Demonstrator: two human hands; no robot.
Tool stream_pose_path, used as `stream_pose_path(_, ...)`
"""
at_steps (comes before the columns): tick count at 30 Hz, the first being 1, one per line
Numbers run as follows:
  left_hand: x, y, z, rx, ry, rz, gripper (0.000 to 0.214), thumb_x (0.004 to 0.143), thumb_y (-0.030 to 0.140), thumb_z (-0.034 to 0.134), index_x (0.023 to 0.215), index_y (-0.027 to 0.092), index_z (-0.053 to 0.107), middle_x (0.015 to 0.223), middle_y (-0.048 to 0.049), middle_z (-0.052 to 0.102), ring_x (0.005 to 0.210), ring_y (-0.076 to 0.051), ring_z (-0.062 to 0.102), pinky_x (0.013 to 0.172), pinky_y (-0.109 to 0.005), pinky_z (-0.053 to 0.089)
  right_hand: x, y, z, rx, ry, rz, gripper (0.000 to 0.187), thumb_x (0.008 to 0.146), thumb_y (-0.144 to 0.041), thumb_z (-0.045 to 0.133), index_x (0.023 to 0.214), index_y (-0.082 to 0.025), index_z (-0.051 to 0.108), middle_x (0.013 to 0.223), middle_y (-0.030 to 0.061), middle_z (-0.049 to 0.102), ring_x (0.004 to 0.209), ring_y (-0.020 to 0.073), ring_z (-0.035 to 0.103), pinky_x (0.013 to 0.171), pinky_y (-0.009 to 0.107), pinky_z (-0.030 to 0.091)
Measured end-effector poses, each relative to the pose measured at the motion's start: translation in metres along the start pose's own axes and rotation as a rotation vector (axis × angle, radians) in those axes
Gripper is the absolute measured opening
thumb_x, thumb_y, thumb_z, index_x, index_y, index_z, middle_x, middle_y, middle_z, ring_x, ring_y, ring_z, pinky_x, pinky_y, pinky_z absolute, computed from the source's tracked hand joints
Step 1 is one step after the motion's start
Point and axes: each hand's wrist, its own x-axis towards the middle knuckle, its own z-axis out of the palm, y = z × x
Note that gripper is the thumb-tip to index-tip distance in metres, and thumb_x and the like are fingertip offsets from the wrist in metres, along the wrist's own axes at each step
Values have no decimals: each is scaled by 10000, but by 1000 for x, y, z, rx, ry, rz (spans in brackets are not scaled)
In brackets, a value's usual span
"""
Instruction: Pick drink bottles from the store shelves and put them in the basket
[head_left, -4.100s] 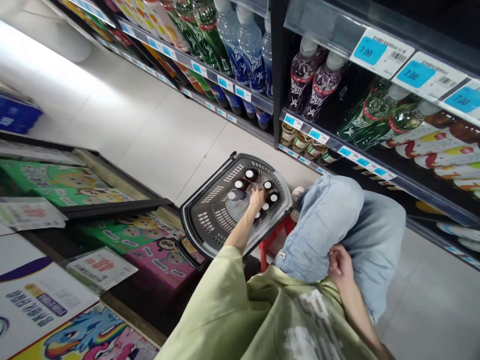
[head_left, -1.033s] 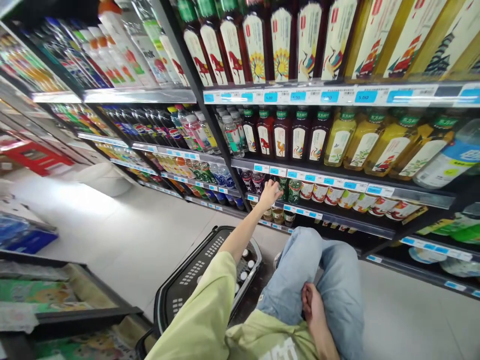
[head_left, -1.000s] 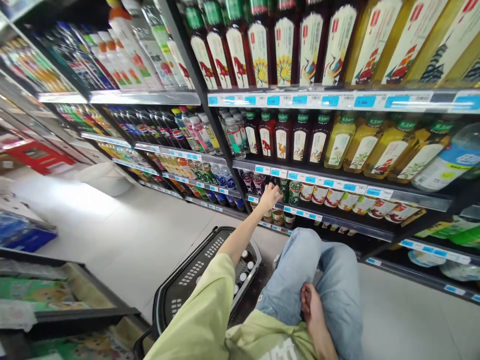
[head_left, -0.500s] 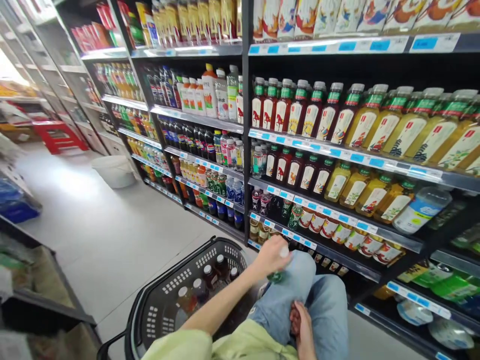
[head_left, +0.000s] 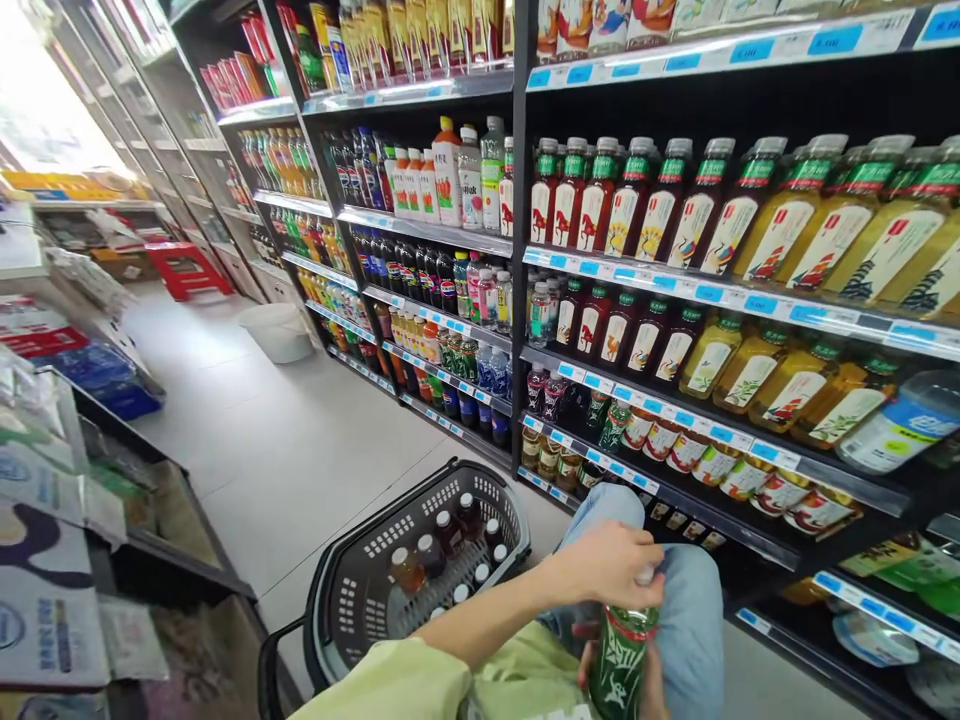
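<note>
A green-labelled drink bottle [head_left: 621, 655] stands roughly upright over my lap. My left hand [head_left: 609, 565] is closed round its white-capped top. Lower down, my right hand [head_left: 654, 688] wraps the bottle's body, with fingertips showing on its left side and the palm mostly hidden. To the left of my knees, a dark grey shopping basket [head_left: 352, 560] sits on the floor, holding several bottles with white caps [head_left: 431, 553].
Shelves of bottled drinks [head_left: 637, 215] rise in front and to the right, close to my knees. Along the aisle are a white tub [head_left: 277, 335] and a red stool [head_left: 187, 272]. Low shelving with packages [head_left: 52, 570] stands at left.
My left hand has carried the green bottle from beside the basket, over my knee, to my lap. My right hand, which lay curled on my leg, now grips the bottle's body. The view shifted left.
</note>
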Motion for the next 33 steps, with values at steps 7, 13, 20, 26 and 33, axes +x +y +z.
stream_pose_path(7,-7,-12,-5,35,-213,5,207,953,368,659,865,197,737,866,-39,763,682,-194,716,555,-332,462,11,8,13,257,-54,175,739,504,-798,625,1158,-471,735,994,114,815,520,381,741,357,425,457)
stream_pose_path(13,-15,-51,-22,-252,-337,77,173,969,346,699,996,192,774,1024,-77,781,867,-197,740,790,-287,553,-2,1,12,244,-30,127,726,598,-923,560,1086,-420,750,790,91,779,518,374,740,388,447,511)
stream_pose_path(20,-52,-93,-43,-418,-311,-122,297,1031,451,616,1151,188,685,1080,-98,768,950,-215,725,856,-281,536,-15,-1,-10,462,158,-44,724,664,-988,532,1145,-487,737,1000,60,827,811,437,813,471,563,602)
stream_pose_path(26,-63,-100,-37,-22,-227,-568,417,1094,503,445,1045,194,721,796,-88,733,819,-254,731,776,-311,519,-2,-6,3,358,415,-382,576,592,-398,907,1132,-446,714,1188,-61,787,1125,328,781,794,424,687)
stream_pose_path(33,-64,-90,-51,-223,-266,-341,330,988,505,660,1044,193,754,792,-28,728,749,-184,678,736,-251,463,-10,-24,6,258,269,-154,631,753,-863,659,790,-234,689,684,83,685,442,193,568,395,296,444)
